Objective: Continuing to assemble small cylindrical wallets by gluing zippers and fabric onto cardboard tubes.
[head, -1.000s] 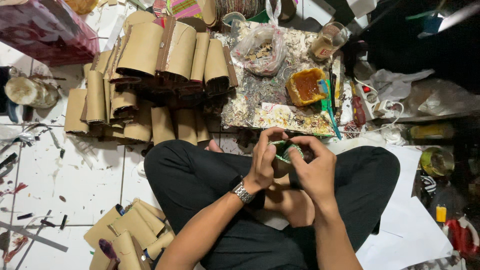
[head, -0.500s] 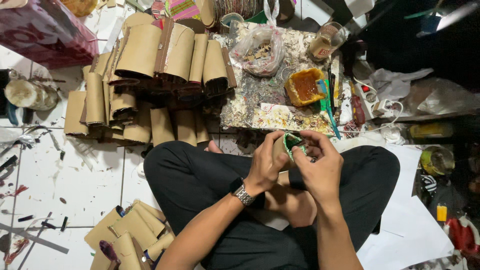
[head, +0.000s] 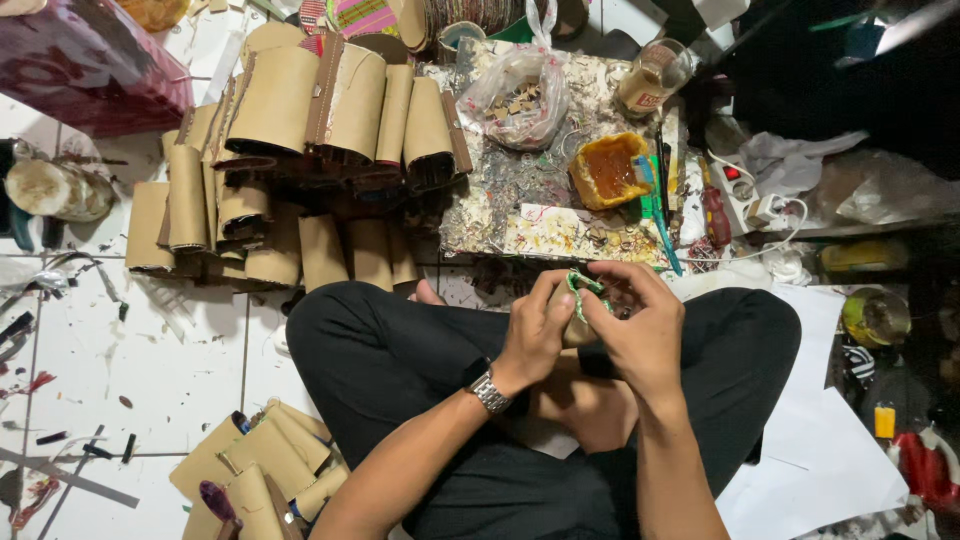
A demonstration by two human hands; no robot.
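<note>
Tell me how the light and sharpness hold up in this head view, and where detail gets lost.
Head view: even overhead light, sharp on the left hand, right hand and cardboard rolls; the small green piece between the fingers is mostly hidden; the upper right corner falls into deep shadow; the clear plastic bag shows slight glare.

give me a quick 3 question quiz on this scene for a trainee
1. True or false: both hands are closed around one small green piece held above the lap.
2. Which wrist carries the metal watch: A) left, B) right, C) neither?
3. What lies stacked on the tiled floor ahead of the person's left knee?

Key
1. True: the left hand and right hand meet on the small green piece, fingers pinching it.
2. A: the metal watch sits on the left wrist.
3. Curved brown cardboard pieces, piled beside the paint-spattered work board with an orange glue tub.
</note>
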